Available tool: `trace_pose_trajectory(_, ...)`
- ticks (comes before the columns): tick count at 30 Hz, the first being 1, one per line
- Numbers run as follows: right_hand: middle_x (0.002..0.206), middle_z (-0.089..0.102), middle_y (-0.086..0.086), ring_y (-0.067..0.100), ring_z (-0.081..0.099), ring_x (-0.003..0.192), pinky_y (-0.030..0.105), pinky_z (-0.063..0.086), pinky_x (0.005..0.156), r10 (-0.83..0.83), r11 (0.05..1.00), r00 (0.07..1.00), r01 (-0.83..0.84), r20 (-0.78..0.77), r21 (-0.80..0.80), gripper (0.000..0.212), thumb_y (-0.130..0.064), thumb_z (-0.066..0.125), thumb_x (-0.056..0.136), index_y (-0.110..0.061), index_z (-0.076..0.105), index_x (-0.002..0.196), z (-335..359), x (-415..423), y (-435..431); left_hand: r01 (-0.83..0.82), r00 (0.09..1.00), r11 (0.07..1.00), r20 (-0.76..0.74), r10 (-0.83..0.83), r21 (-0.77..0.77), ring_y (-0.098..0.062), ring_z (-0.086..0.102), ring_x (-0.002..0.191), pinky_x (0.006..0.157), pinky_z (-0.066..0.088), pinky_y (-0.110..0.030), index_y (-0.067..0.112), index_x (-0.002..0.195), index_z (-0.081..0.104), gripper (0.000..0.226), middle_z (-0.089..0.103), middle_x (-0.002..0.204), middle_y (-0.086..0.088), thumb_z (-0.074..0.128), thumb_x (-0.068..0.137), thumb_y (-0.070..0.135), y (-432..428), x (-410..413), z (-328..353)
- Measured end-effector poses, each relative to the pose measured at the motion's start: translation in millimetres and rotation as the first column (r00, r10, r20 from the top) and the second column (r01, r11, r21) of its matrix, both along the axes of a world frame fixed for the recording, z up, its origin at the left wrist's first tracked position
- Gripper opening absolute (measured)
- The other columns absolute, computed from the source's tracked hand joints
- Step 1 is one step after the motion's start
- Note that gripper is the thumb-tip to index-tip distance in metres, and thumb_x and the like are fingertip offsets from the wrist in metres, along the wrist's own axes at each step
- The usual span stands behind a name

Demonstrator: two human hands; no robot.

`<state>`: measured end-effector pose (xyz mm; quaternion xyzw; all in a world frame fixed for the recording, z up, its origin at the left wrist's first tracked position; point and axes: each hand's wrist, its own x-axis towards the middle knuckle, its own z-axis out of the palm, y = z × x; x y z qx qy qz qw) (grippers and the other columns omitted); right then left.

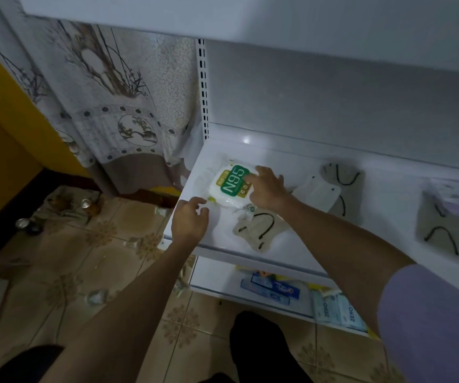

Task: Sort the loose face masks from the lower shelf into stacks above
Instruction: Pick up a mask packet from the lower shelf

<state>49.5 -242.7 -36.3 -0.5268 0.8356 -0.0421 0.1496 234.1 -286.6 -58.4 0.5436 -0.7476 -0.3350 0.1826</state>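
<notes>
White N95 packet under both hands, middle shelf

Flat white mask packet in clear wrap with a green "N95" label. It lies at the left end of the white metal shelf, near the front edge.

Right hand: reaches in from the right, grip spread, fingertips down on the green label and the packet's right side. A lilac sleeve shows at the upper arm.

Left hand: at the packet's near-left corner, fingers curled with the thumb close to them. They touch the wrap's edge. Cannot tell if the grip pinches it.

Same shelf, rightward:
- beige mask with black ear loops, just beside the packet toward the front
- pale folded mask behind the right wrist
- grey mask at the back
- another grey mask with black loops, well apart at the far right

Lower shelf: blue-and-white packets, loosely piled.

Brown patterned floor tiles to the left. A printed grey curtain hangs beside the shelving.
</notes>
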Motion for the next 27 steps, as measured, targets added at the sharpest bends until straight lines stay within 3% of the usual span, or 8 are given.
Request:
trace_pose_trajectory(3, 0.140, 0.038, 0.015, 0.032, 0.035, 0.128, 0.041, 0.035, 0.105, 0.010, 0.995, 0.994, -0.020, 0.108, 0.096, 0.059, -0.011, 0.050, 0.088, -0.023, 0.036, 0.144, -8, -3, 8, 0.020, 1.000, 1.000, 0.016, -0.020, 0.022, -0.025, 0.058, 0.102, 0.086, 0.044, -0.031, 0.014, 0.117, 0.061, 0.028, 0.057, 0.117, -0.013, 0.051, 0.091, 0.018, 6, -4, 0)
trace_pose_trajectory(7, 0.137, 0.043, 0.015, 0.031, 0.038, 0.126, 0.041, 0.033, 0.101, -0.083, 0.990, 0.997, 0.083, 0.005, -0.116, 0.057, -0.009, 0.051, 0.087, -0.018, 0.038, 0.141, -3, -6, 5, 0.064, 0.997, 0.988, 0.040, -0.070, 0.143, -0.027, 0.053, 0.113, 0.097, 0.041, -0.035, 0.015, 0.130, 0.049, 0.037, 0.053, 0.128, -0.015, 0.050, 0.094, 0.022, 7, -11, -5)
trace_pose_trajectory(10, 0.151, 0.016, 0.018, 0.035, 0.020, 0.138, 0.044, 0.027, 0.109, -0.205, 0.972, 0.948, 0.225, 0.245, -0.060, 0.068, -0.005, 0.047, 0.089, -0.027, 0.021, 0.148, -9, -12, 0, 0.020, 1.000, 0.991, -0.002, -0.019, 0.136, -0.030, 0.043, 0.125, 0.105, 0.034, -0.034, 0.012, 0.137, 0.041, 0.047, 0.035, 0.142, -0.016, 0.054, 0.092, 0.018, 6, -17, -4)
trace_pose_trajectory(13, 0.153, 0.018, 0.018, 0.035, 0.032, 0.134, 0.034, 0.037, 0.099, -0.239, 0.964, 0.860, 0.267, 0.452, 0.001, 0.072, -0.003, 0.044, 0.091, -0.030, 0.013, 0.150, -12, -16, -6, -0.018, 0.999, 0.987, -0.044, 0.025, 0.160, -0.031, 0.036, 0.130, 0.107, 0.032, -0.035, 0.012, 0.138, 0.039, 0.052, 0.025, 0.146, -0.016, 0.058, 0.089, 0.014, 2, -22, -5)
trace_pose_trajectory(16, 0.145, 0.039, 0.011, 0.027, 0.050, 0.119, 0.025, 0.042, 0.083, -0.266, 0.948, 0.782, 0.319, 0.564, 0.005, 0.068, 0.000, 0.041, 0.089, -0.025, 0.023, 0.149, -7, -16, -14, 0.053, 0.995, 0.941, -0.098, -0.021, 0.335, -0.029, 0.045, 0.123, 0.103, 0.035, -0.031, 0.011, 0.135, 0.047, 0.051, 0.035, 0.144, -0.014, 0.063, 0.086, 0.008, -6, -21, -1)
trace_pose_trajectory(19, 0.141, 0.047, 0.009, 0.024, 0.054, 0.114, 0.024, 0.045, 0.083, -0.272, 0.924, 0.757, 0.378, 0.594, -0.058, 0.058, -0.001, 0.044, 0.086, -0.019, 0.042, 0.141, 1, -8, -15, 0.022, 0.979, 0.880, -0.189, 0.077, 0.475, -0.026, 0.046, 0.119, 0.096, 0.035, -0.026, 0.006, 0.126, 0.057, 0.042, 0.048, 0.136, -0.011, 0.063, 0.085, 0.008, -8, -18, 9)
trace_pose_trajectory(24, 0.132, 0.055, 0.011, 0.024, 0.056, 0.112, 0.030, 0.048, 0.087, -0.227, 0.896, 0.791, 0.398, 0.568, -0.196, 0.050, 0.003, 0.046, 0.085, -0.011, 0.053, 0.132, 38, -4, 12, -0.092, 0.923, 0.868, -0.286, 0.258, 0.488, -0.026, 0.057, 0.105, 0.093, 0.045, -0.032, 0.004, 0.108, 0.068, 0.026, 0.063, 0.118, -0.014, 0.068, 0.082, 0.007, 7, -9, 31)
trace_pose_trajectory(27, 0.129, 0.056, 0.014, 0.026, 0.053, 0.116, 0.035, 0.044, 0.097, -0.174, 0.893, 0.860, 0.342, 0.480, -0.291, 0.039, -0.011, 0.051, 0.092, -0.010, 0.055, 0.130, 71, 3, 41, -0.138, 0.863, 0.872, -0.375, 0.339, 0.469, -0.022, 0.062, 0.089, 0.082, 0.050, -0.028, 0.005, 0.089, 0.071, 0.013, 0.069, 0.095, -0.012, 0.073, 0.077, 0.007, 25, -5, 59)
